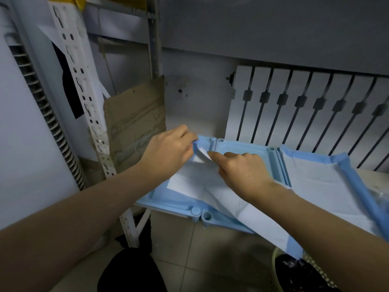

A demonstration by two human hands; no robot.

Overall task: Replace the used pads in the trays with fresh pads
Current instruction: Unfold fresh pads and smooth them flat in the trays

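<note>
Seen from the head camera: a person's left hand (168, 148) pinches the blue corner of a white pad (200, 186) at the far left corner of a blue tray (160, 197). The right hand (242, 171), fingers curled and forefinger out, rests on the pad's folded flap; whether it pinches cannot be told. The pad lies partly unfolded in the tray, its near end hanging over the front edge above a basket (275, 266). A second pad (315, 175) lies to the right.
</note>
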